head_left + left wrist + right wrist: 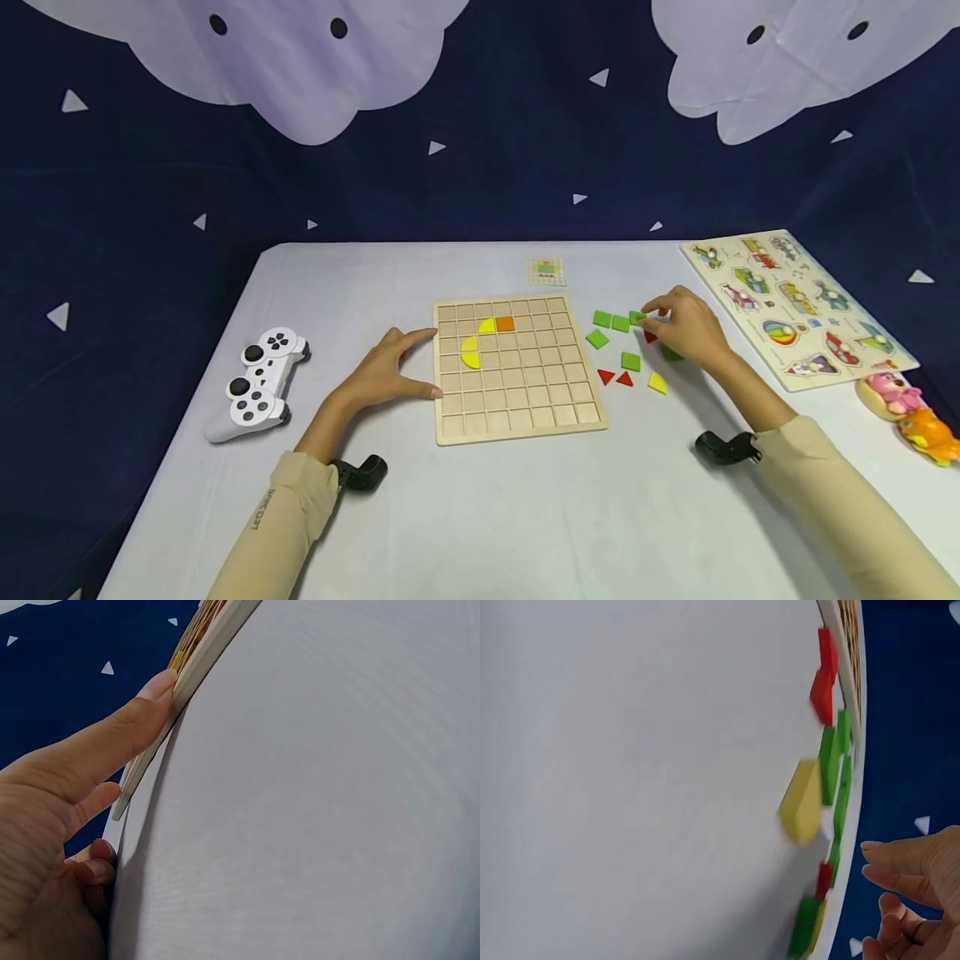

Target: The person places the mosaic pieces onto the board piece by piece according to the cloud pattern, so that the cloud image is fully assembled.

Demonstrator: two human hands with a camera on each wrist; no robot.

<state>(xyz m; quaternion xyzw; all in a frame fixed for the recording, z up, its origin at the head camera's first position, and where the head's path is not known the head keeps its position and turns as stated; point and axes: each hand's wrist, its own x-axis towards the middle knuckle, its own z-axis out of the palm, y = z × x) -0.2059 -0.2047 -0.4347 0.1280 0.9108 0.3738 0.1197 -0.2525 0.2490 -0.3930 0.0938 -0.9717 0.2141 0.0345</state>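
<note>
A wooden grid board (525,379) lies flat, with yellow curved pieces (470,360) and an orange square (505,323) in its upper left cells. My left hand (386,368) is spread at the board's left side, thumb and index finger touching the edge; the left wrist view shows the thumb (124,731) against the rim. Over loose pieces on the right hovers my right hand (688,325), fingertips near a green square (637,318) and a red triangle (650,337). In the right wrist view, its thumb and index fingertips are close together with nothing visible between them.
Several green squares (631,362), red triangles (605,377) and a yellow piece (657,382) lie right of the board. A small pattern card (546,270) sits behind it. A white game controller (266,379) is left; a picture puzzle (795,312) and animal toys (930,433) are right.
</note>
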